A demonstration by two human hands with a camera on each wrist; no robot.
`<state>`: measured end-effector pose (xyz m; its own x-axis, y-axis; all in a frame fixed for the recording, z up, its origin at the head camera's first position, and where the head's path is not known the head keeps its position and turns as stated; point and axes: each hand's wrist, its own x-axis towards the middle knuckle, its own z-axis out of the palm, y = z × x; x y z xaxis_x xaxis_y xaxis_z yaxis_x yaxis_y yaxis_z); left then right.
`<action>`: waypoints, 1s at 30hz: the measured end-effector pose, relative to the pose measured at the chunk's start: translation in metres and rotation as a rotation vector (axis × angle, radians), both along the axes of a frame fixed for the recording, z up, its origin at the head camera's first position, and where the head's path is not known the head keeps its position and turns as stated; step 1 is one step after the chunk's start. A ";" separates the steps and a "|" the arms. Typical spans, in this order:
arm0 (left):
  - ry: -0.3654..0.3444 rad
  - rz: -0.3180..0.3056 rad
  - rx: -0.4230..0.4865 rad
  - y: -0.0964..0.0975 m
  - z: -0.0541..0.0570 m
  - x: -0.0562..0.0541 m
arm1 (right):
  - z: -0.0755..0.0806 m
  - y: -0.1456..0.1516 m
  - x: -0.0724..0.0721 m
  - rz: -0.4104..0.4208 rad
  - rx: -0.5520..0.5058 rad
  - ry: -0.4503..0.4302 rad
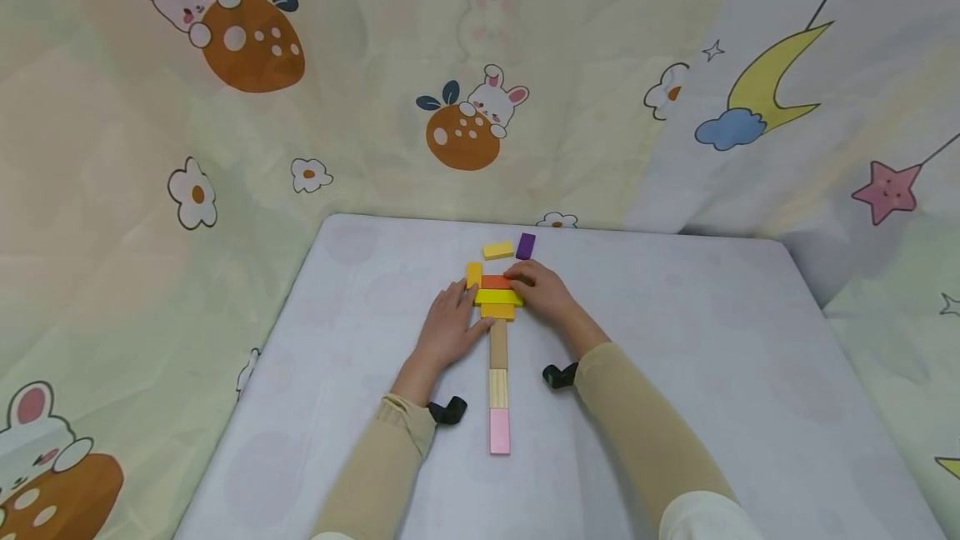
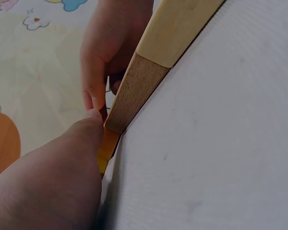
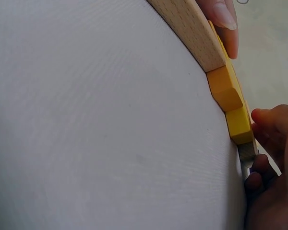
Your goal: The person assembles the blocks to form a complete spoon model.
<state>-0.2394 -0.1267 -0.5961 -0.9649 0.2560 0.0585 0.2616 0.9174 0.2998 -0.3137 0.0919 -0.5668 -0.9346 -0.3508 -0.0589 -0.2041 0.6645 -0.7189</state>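
Observation:
Wooden blocks lie joined in a figure on the table. My right hand (image 1: 549, 292) pinches the right end of an orange-red block (image 1: 493, 282) at the far part of the figure. My left hand (image 1: 448, 327) lies along the left side, its fingertips at an upright yellow-orange block (image 1: 474, 271) and its thumb by the top of a tan block (image 1: 498, 346). Between the hands, a bright yellow block (image 1: 497, 297) lies crosswise over a shorter amber block (image 1: 497, 311). In the right wrist view the yellow block (image 3: 238, 125) shows beside the right fingertips.
Below the tan block, a pale wood block (image 1: 498, 388) and a pink block (image 1: 499, 432) continue the column. Beyond the figure lie a loose yellow block (image 1: 498, 250) and a purple block (image 1: 526, 246). A patterned cloth (image 1: 360, 90) hangs behind the white table (image 1: 675, 315).

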 end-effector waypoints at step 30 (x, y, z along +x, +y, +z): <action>-0.003 0.017 -0.020 -0.001 0.002 0.000 | 0.021 0.005 -0.029 -0.215 -0.048 -0.171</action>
<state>-0.2390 -0.1274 -0.5941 -0.9692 0.2409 0.0502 0.2452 0.9276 0.2818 -0.3429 0.0966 -0.5457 -0.9659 -0.1517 -0.2099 0.0646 0.6438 -0.7625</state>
